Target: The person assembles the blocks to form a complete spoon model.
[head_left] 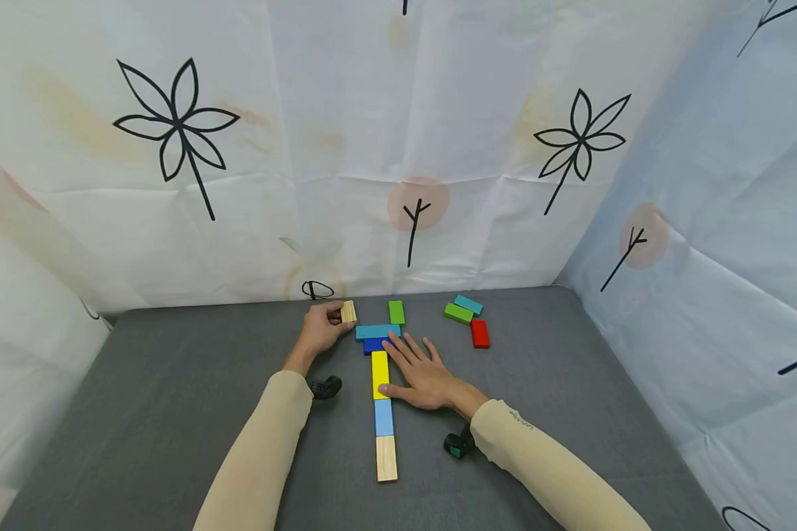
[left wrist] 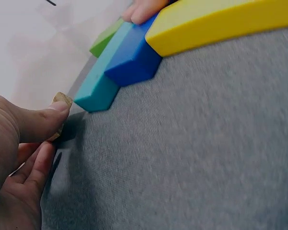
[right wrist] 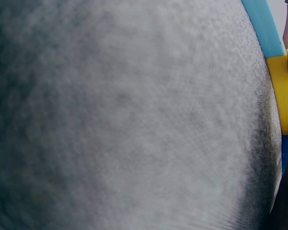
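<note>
My left hand [head_left: 319, 330] pinches a plain wooden block [head_left: 349, 312] between thumb and fingers, close to the left end of a teal block [head_left: 372, 332]. Below the teal block lie a dark blue block [head_left: 373, 346], a yellow block [head_left: 380, 369], a light blue block [head_left: 384, 417] and another plain wooden block [head_left: 386, 459], in a line toward me. My right hand [head_left: 427, 383] lies spread beside this line, its thumb over the yellow block and fingertips at the dark blue one. A green block [head_left: 396, 312] stands against the teal block's far right end.
At the back right lie a second green block [head_left: 458, 313], a small teal block [head_left: 468, 304] and a red block [head_left: 480, 334], close together. The grey tabletop [head_left: 173, 413] meets a white printed cloth [head_left: 345, 147] at its back edge.
</note>
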A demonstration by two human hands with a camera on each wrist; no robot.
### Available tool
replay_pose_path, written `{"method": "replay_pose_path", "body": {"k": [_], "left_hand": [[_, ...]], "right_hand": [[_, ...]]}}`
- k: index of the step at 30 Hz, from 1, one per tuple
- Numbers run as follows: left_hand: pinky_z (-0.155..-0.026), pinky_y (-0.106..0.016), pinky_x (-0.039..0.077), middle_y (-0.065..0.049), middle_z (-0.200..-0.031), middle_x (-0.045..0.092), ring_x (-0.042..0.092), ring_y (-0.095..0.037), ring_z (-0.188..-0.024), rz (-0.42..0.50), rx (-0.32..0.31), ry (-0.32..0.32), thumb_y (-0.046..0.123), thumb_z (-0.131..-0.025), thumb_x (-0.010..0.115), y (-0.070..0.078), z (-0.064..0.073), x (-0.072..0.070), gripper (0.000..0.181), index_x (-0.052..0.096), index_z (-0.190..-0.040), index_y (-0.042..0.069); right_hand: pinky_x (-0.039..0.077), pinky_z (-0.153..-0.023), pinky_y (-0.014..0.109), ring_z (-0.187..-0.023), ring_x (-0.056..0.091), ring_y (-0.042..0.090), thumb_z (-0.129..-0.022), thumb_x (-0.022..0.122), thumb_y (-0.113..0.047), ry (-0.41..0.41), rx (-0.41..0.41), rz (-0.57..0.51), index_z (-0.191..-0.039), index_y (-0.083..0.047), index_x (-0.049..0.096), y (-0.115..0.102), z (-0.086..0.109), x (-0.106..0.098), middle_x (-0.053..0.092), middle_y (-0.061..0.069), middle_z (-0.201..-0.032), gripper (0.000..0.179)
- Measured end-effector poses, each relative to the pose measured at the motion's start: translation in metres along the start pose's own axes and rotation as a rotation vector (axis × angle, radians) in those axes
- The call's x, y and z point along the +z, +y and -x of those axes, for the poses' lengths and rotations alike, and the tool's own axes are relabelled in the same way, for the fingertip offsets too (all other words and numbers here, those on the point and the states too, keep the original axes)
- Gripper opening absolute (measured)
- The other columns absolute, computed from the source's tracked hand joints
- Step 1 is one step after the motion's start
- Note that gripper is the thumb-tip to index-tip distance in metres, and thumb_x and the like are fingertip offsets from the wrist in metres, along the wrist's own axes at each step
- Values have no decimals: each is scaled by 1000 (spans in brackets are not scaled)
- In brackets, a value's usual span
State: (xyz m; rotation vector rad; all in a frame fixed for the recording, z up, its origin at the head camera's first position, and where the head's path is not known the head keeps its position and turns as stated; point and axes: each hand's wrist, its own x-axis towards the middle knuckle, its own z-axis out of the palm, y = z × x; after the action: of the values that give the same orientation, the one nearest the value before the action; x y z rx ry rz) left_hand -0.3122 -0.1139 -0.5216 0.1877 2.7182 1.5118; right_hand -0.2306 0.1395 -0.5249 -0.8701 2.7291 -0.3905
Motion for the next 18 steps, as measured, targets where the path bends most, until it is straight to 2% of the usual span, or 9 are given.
{"method": "replay_pose_path", "body": {"k": [12,18], "left_hand": [[-93,-46,54,-26,-122,64,64,-37,-108,-20,-4,-74,1,-93,72,9,-2,2,51,55,-140,-8],[-96,-47,52,-28,-129,62,63,-37,-112,-22,-5,-83,2,-95,70,8,-2,3,53,52,-143,-8]], "right_hand": [[-6,-120,59,-156,-5,26,-102,38,-67,10,-6,3,-165,-21,3,1,0,1,-5,-1,-171,86],[-5,-120,60,-156,-4,26,-102,39,-66,13,-8,-4,-165,-20,3,0,0,1,-5,0,-171,86]]}}
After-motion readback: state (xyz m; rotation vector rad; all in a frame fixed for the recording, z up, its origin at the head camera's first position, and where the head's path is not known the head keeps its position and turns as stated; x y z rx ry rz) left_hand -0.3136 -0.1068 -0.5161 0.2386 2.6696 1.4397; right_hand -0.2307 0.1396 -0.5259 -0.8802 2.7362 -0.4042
